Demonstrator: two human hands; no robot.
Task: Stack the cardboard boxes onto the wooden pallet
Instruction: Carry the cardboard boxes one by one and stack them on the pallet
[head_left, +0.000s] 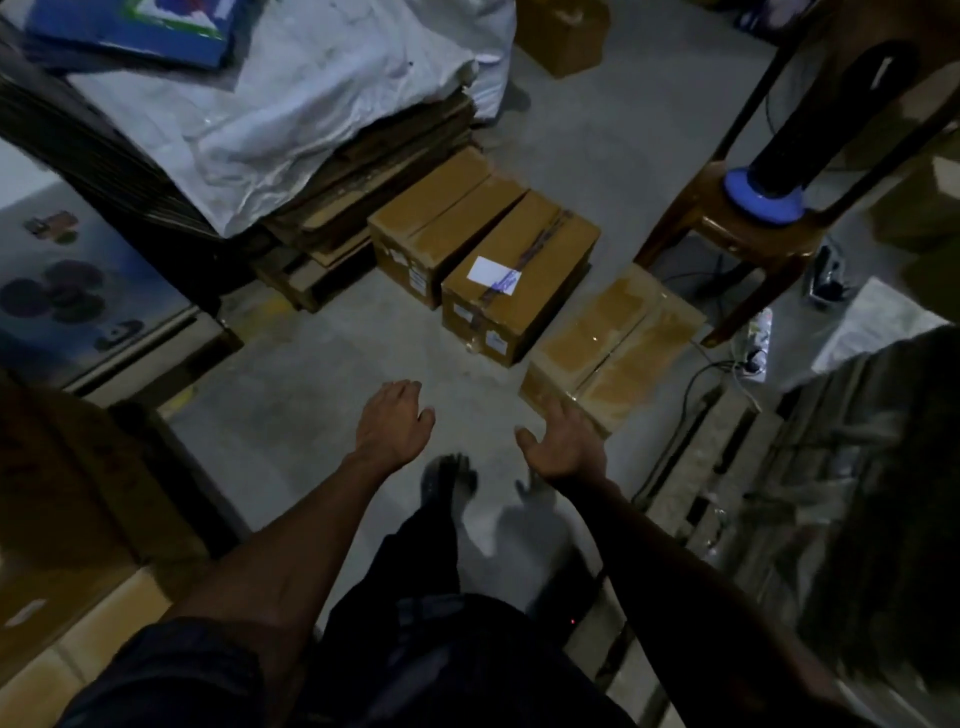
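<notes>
Three taped cardboard boxes lie in a row on the concrete floor ahead of me: a far box (441, 218), a middle box (524, 280) with a white label on top, and a near box (613, 343). My left hand (392, 423) hovers over bare floor, fingers relaxed, holding nothing. My right hand (563, 439) reaches out with spread fingers, its fingertips over the near corner of the near box. A wooden pallet (711, 467) lies on the floor at my right, partly hidden by dark wrapped goods.
A pile of flattened cardboard under white sheeting (291, 104) stands at the back left. A brown plastic chair (748, 228) holding a blue-based fan stands at the back right. Cables (696, 384) run across the floor by the pallet. More boxes (67, 519) sit at my left.
</notes>
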